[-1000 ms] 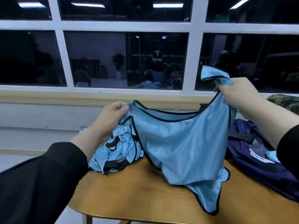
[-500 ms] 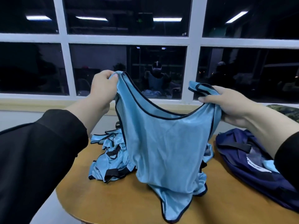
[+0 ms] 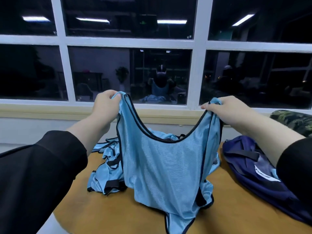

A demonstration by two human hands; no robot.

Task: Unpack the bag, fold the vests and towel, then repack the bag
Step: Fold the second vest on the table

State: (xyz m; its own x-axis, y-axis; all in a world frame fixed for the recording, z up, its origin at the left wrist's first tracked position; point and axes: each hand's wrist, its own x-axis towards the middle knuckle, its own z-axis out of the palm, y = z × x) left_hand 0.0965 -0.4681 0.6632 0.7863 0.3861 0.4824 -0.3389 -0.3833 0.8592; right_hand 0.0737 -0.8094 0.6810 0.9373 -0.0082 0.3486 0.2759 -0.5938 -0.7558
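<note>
A light blue vest (image 3: 166, 168) with black trim hangs spread out in front of me above the table. My left hand (image 3: 105, 105) grips its left shoulder strap and my right hand (image 3: 224, 109) grips the right strap, both at the same height. The vest's lower hem rests on the wooden table (image 3: 104, 211). Behind it lies a crumpled pile of more blue vests (image 3: 108, 176). The dark navy bag (image 3: 249, 168) lies on the table at the right, partly under my right sleeve. No towel shows.
A window wall with white frames (image 3: 194, 73) and a beige sill stands right behind the table. A camouflage-patterned item (image 3: 293, 120) sits at the far right by the sill. The table's rounded left edge drops to the floor at lower left.
Both hands have raised the vest and pulled its straps apart, my left hand climbing from table height. The vest now hangs flat and spread, where it was bunched and slanted.
</note>
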